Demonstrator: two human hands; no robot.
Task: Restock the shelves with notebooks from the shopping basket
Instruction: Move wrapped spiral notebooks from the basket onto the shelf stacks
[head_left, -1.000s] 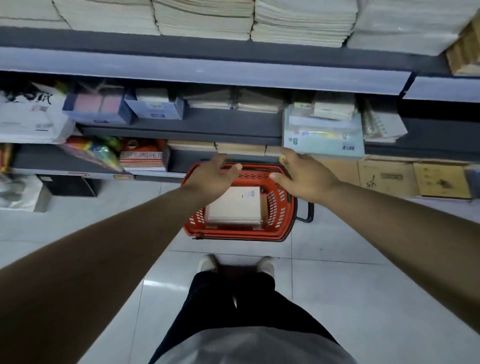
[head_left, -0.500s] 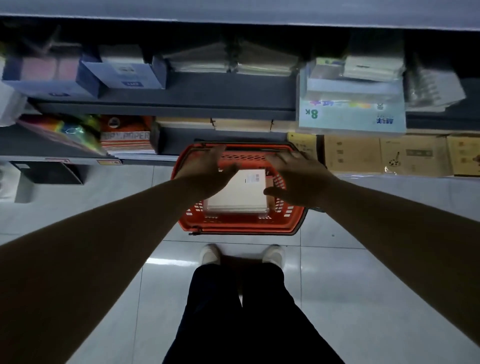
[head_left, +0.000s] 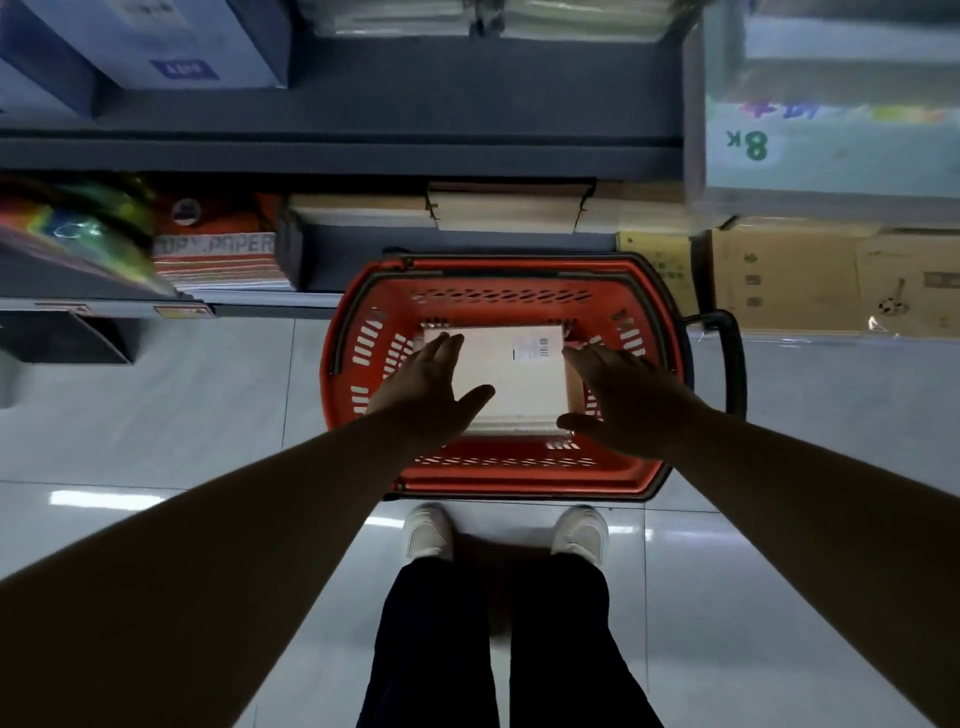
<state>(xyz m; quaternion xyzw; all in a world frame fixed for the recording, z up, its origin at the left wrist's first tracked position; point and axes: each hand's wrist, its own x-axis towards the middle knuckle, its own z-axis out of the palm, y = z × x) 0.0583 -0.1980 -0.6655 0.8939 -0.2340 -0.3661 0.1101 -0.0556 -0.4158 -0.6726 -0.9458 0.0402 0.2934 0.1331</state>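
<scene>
The floor (head_left: 156, 415) is shiny pale tile, and dark grey shelves (head_left: 395, 156) run along the top of my view, full of paper goods. On the floor by the bottom shelf sits one red shopping basket (head_left: 519, 480) with a black handle (head_left: 732, 364) sticking out on the right. Inside it lies one pile of notebooks (head_left: 519, 374), flat, with a white cover and a small barcode on top. I cannot count how many notebooks are in the pile. There are two hands, and both reach down into the basket. The left hand (head_left: 426, 395) is over the left edge of the pile, with its fingers straight and its thumb spread wide. The right hand (head_left: 623, 405) is by the right edge, and it is spread wide too. Neither hand holds anything yet, and I cannot tell if they touch the cover. I think this is the pick-up step. Next, the hands should close on both sides of the pile, lift it straight up past the rim, and carry it to a shelf. Two white shoes (head_left: 428, 530) stand just behind the basket. On the low shelf I see one pack of copy paper (head_left: 218, 254) and about three brown piles (head_left: 509, 208), though they look blurry.
</scene>
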